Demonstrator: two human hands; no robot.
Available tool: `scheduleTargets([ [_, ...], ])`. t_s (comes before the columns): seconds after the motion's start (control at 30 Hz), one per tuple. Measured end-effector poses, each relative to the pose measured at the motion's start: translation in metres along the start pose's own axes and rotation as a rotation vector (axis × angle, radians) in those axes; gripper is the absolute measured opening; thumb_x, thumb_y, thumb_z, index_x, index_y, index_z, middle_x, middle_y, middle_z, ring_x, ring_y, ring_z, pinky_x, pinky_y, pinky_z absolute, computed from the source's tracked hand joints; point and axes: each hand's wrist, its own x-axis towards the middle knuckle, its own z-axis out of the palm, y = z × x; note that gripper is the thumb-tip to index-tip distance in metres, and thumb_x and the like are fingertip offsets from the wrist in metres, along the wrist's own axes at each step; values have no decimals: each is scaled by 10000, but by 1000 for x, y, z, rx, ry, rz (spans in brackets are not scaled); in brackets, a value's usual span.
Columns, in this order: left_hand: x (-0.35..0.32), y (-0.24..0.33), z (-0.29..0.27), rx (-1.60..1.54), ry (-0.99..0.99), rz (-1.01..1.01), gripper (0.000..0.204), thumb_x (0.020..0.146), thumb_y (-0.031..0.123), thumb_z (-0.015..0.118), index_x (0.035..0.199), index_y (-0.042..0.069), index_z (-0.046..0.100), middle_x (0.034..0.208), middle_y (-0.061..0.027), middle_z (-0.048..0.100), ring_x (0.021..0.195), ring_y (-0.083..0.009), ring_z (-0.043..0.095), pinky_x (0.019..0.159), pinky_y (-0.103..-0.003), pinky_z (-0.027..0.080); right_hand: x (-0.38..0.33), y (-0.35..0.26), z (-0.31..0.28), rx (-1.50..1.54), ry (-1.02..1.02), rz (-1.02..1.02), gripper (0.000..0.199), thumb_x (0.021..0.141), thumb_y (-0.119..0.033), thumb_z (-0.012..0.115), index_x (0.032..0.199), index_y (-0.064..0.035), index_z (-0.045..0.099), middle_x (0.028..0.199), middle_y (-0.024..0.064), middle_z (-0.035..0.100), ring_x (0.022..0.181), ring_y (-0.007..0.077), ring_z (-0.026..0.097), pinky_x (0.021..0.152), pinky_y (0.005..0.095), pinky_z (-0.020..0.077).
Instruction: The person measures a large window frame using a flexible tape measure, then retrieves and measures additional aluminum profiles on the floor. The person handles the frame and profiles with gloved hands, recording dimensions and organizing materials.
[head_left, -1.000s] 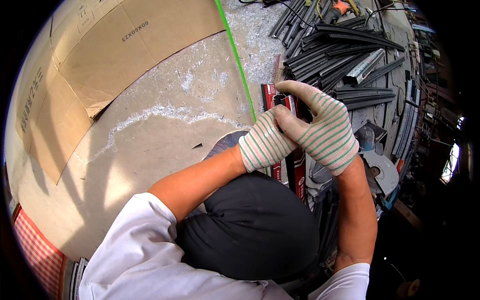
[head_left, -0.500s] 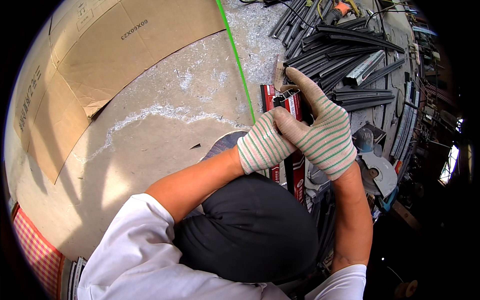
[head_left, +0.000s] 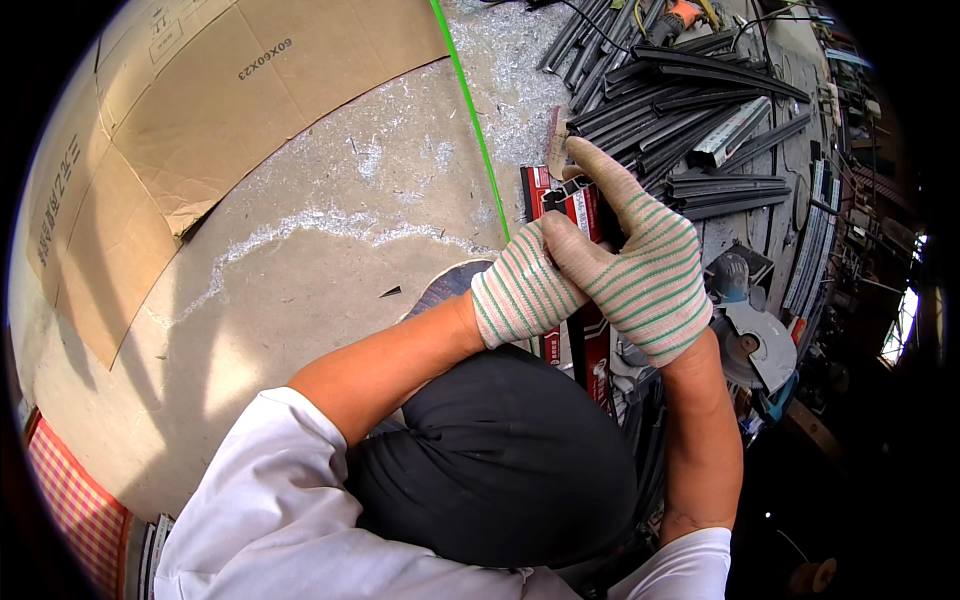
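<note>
Concrete floor [head_left: 330, 270]: grey, dusted with pale metal shavings, lit in patches by sun.

Flattened cardboard sheets [head_left: 200, 110]: brown, lying on the floor at upper left, one corner torn.

Stack of dark metal profiles [head_left: 690, 110]: long black and grey channel sections, piled at upper right, fanned at slightly differing angles.

Green line [head_left: 475, 130]: thin and bright, running from the top edge down the floor toward the hands.

Circular saw blade with guard [head_left: 750, 335]: grey, just right of the right wrist.

Red and black bar [head_left: 585, 215]: narrow, lying lengthwise beneath both hands, its far end showing beyond the fingers beside a short dark profile end.

Right hand [head_left: 645, 270]: in a knitted glove, off-white with green stripes; index finger stretched forward along the bar, remaining fingers curled over the left hand; grip part-clenched, whether it clasps the bar cannot be told.

Left hand [head_left: 525, 290]: same glove, tucked under the right hand; its grip is hidden.
</note>
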Motion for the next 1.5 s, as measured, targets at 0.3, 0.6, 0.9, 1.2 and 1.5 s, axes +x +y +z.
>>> scheduleTargets([
  [0.3,1,5,1,13,12,19,163,841,136,635,984,60,610,892,-114,660,838,-311,643,742,-422,511,-2,-5,0,32,8,48,533,844,-182,733,1327,-9,588,1140,142,703,1028,140,659,915,282,506],
  [0.6,2,6,0,68,-11,57,167,862,140,598,1015,75,601,933,-116,632,863,-305,611,775,-422,491,-3,-2,6,6,73,4,518,839,-181,729,1315,-22,602,1095,136,713,981,134,661,888,278,511],
  [0.9,0,13,-3,-37,-22,-4,205,889,183,581,1063,80,613,994,-123,646,914,-321,623,805,-441,498,-5,-4,10,-37,125,-12,465,837,-166,727,1270,-23,634,1038,132,714,929,145,671,852,274,519],
  [1.2,1,25,-6,2,15,-105,262,894,185,649,1110,37,635,1018,-113,688,929,-273,672,816,-374,543,-1,-2,9,11,99,-48,312,834,-164,721,1118,-36,706,992,110,704,866,156,656,786,280,522],
  [1.5,2,23,-7,-43,56,-46,211,891,158,658,1055,26,655,968,-124,692,893,-253,680,761,-369,552,1,-3,6,14,73,-39,297,836,-168,714,1105,-42,712,1004,107,699,872,157,653,776,277,521],
])
